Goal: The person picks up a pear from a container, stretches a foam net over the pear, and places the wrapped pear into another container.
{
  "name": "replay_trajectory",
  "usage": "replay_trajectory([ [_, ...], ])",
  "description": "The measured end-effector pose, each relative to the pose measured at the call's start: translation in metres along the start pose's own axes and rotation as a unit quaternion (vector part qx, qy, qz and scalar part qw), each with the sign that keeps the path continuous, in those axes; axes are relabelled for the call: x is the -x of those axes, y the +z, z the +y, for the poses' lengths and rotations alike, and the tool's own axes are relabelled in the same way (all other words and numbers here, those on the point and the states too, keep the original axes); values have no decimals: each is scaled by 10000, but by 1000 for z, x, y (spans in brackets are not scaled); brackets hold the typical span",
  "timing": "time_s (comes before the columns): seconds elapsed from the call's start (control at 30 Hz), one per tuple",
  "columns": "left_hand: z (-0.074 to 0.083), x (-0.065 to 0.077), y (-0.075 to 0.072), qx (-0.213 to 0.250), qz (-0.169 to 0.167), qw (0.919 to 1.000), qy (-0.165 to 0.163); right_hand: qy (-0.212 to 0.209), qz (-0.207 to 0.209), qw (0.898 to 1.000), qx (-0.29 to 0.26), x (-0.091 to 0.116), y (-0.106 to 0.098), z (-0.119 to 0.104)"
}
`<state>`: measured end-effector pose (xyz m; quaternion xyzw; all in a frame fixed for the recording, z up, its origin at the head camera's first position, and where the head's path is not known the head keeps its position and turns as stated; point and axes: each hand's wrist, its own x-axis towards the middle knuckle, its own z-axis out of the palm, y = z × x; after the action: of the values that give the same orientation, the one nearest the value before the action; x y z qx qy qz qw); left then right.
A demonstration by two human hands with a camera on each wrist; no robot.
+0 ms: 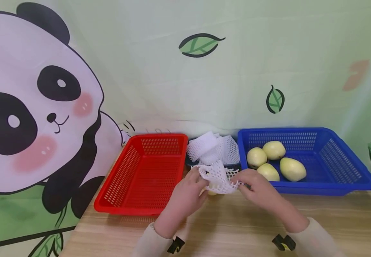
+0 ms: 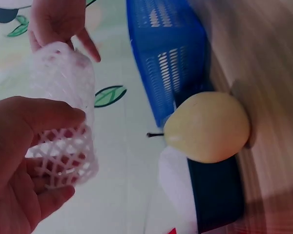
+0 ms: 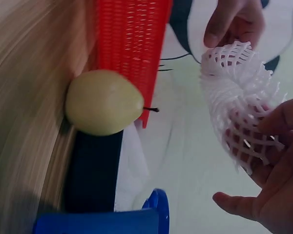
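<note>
A white foam fruit net [image 1: 216,178] is stretched between both hands above the table. My left hand [image 1: 189,191] pinches one end; the left wrist view shows its thumb pressed on the mesh, fingers behind. At the other end, my right hand [image 1: 258,186] grips the net's edge, and some fingers show through the mesh in the right wrist view. Below the net a pale yellow pear [image 2: 207,127] stands on the wooden table, its dark stem [image 3: 151,109] pointing up. From the head view the net hides most of that pear.
To the left stands a red basket [image 1: 154,210], with nothing in it. A blue basket [image 1: 330,157] on the right holds several pears [image 1: 292,169]. Between them, behind the hands, a dark container [image 2: 217,195] holds more foam nets [image 1: 215,148]. A panda-printed cloth [image 1: 230,71] hangs behind.
</note>
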<state>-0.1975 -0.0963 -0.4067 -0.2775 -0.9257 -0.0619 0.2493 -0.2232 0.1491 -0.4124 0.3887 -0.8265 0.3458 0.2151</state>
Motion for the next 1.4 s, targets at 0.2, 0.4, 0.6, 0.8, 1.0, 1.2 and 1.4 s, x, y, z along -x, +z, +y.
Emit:
replay_trajectory([
  [0.2,7,3,14,-20,-381,9987,-351,-499,-702,9829,1628,-3,12,1],
  [0.4,11,-2,37,-152,-312,9983,-473,34,-1161,9687,2193,-7,28,-4],
  [0.6,10,-7,48,-166,-370,9973,-608,287,-1187,9694,2127,-10,45,3],
  [0.8,8,-9,63,-206,-463,9950,-858,617,-1303,9700,1957,-15,55,8],
  [1.0,4,-11,74,-22,-498,9923,-1134,1050,-1359,9689,1784,-20,59,11],
  [1.2,2,-10,80,61,-385,9930,-1110,1393,-1284,9710,1457,-21,67,20],
  [1.4,1,0,84,528,-549,9883,-1318,1593,-1361,9730,969,-17,75,33],
])
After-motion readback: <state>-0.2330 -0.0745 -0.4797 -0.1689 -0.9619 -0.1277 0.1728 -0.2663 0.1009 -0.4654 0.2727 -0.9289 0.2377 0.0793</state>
